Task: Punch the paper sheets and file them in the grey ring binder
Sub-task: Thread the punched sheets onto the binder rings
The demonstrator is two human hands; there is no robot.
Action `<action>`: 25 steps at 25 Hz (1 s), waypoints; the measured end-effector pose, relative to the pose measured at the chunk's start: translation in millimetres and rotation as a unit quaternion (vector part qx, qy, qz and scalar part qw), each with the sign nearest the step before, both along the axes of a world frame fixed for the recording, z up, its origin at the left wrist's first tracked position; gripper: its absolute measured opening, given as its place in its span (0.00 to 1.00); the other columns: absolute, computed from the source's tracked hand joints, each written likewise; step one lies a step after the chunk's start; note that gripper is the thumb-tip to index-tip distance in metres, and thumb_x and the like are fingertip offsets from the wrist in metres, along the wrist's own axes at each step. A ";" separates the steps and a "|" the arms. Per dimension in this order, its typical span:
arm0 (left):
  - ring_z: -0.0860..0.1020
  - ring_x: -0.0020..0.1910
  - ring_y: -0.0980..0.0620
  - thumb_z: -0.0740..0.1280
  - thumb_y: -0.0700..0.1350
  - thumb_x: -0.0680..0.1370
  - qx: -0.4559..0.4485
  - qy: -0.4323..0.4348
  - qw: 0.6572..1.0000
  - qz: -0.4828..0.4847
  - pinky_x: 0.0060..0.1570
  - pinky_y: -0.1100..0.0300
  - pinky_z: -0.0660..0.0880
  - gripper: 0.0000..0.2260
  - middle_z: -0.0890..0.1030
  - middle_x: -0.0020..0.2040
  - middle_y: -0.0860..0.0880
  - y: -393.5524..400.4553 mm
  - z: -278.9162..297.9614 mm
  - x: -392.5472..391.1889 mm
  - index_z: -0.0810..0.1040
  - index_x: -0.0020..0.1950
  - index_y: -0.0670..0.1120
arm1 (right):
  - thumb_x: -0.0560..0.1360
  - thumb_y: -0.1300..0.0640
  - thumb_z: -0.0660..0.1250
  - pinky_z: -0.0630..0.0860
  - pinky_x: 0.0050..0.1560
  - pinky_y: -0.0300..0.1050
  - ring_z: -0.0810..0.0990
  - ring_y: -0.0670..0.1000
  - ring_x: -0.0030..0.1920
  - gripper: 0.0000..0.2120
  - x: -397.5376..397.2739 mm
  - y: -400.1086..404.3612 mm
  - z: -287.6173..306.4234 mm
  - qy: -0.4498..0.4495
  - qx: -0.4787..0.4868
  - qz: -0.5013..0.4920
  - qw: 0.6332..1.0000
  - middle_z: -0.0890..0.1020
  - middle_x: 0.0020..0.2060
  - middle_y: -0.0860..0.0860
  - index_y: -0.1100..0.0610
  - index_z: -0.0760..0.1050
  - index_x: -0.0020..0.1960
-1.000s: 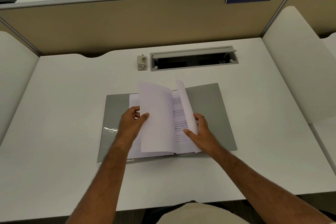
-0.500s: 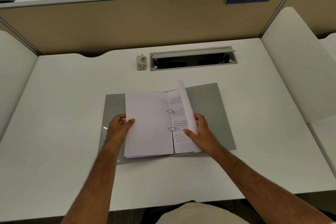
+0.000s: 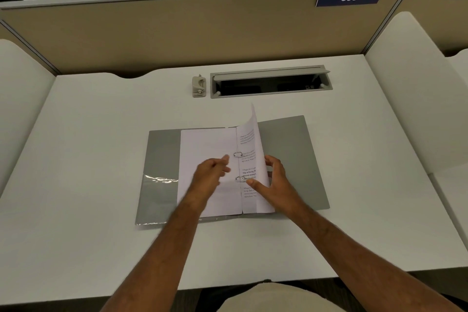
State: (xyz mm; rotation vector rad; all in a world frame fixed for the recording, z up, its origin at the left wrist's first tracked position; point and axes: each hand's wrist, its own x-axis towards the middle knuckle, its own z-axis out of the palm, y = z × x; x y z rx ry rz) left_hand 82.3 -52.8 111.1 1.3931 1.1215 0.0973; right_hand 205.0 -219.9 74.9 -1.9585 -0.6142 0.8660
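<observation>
Now the white counter (image 3: 88, 159) carries the grey binder (image 3: 286, 159), lying open in front of me, with the sheets (image 3: 207, 149) threaded on its two rings (image 3: 238, 154). My left hand (image 3: 210, 175) hovers loosely spread over the flat left pages; my right hand (image 3: 274, 180) pinches the lifted right pages. I should turn them slowly so the holes don't tear. The punch (image 3: 198, 86) sits far off.

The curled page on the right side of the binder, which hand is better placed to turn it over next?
Right. The right hand already pinches the curled page at its edge, while the left hand hovers open over the flat pages left of the rings.
</observation>
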 end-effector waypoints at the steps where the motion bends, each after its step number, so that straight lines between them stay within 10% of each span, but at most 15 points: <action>1: 0.82 0.52 0.53 0.64 0.61 0.81 -0.019 -0.001 1.000 -0.022 0.49 0.57 0.78 0.17 0.86 0.50 0.51 -9.6 4.2 9.7 0.82 0.55 0.49 | 0.72 0.42 0.75 0.80 0.56 0.43 0.75 0.48 0.63 0.37 -1.7 1.5 1.4 -0.002 0.000 0.002 1.000 0.67 0.68 0.46 0.45 0.56 0.72; 25: 0.83 0.46 0.42 0.69 0.49 0.80 0.107 0.011 0.990 0.087 0.48 0.47 0.80 0.11 0.84 0.47 0.42 45.8 4.1 -35.6 0.80 0.48 0.41 | 0.72 0.34 0.67 0.70 0.64 0.43 0.70 0.46 0.69 0.39 -6.7 3.6 -0.3 0.033 -0.001 0.019 0.999 0.64 0.74 0.46 0.47 0.58 0.76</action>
